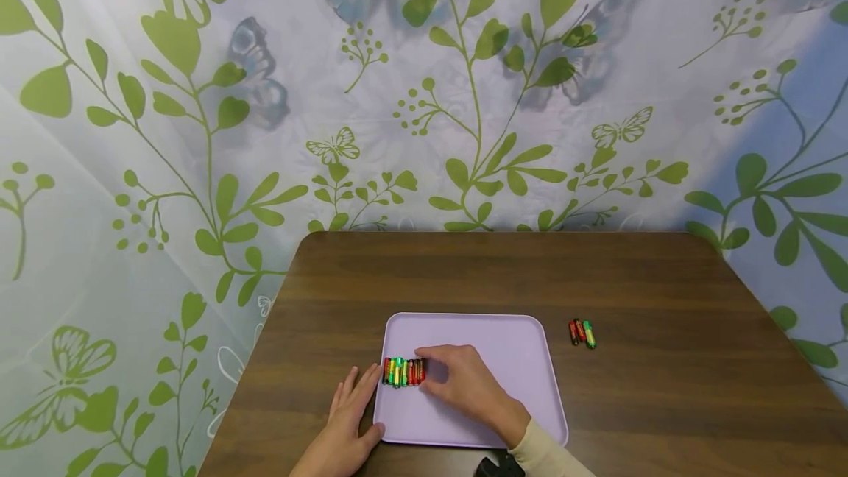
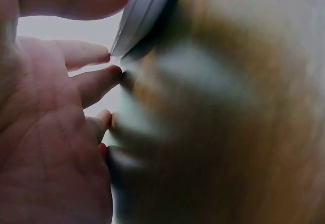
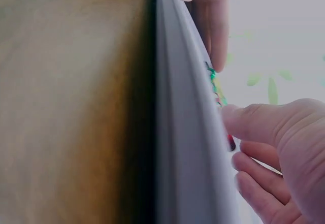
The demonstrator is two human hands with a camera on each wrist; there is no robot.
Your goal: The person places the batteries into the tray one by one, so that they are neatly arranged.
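Note:
A row of several small red, green and gold batteries (image 1: pixel 397 372) lies side by side at the left edge of a lilac tray (image 1: pixel 490 337). My right hand (image 1: pixel 467 381) pinches the red-and-black battery (image 1: pixel 422 369) at the row's right end, thumb at its near end and forefinger at its far end. In the right wrist view, a dark-tipped red battery (image 3: pixel 231 141) shows by the thumb. My left hand (image 1: pixel 347 418) rests against the tray's left rim, its fingers extended beside the row.
On the brown wooden table (image 1: pixel 636 403), two red batteries (image 1: pixel 576 331) and a green one (image 1: pixel 589 334) lie right of the tray. A black object (image 1: pixel 500 465) sits at the tray's near edge. Behind the table hangs a leaf-patterned cloth (image 1: pixel 397 94).

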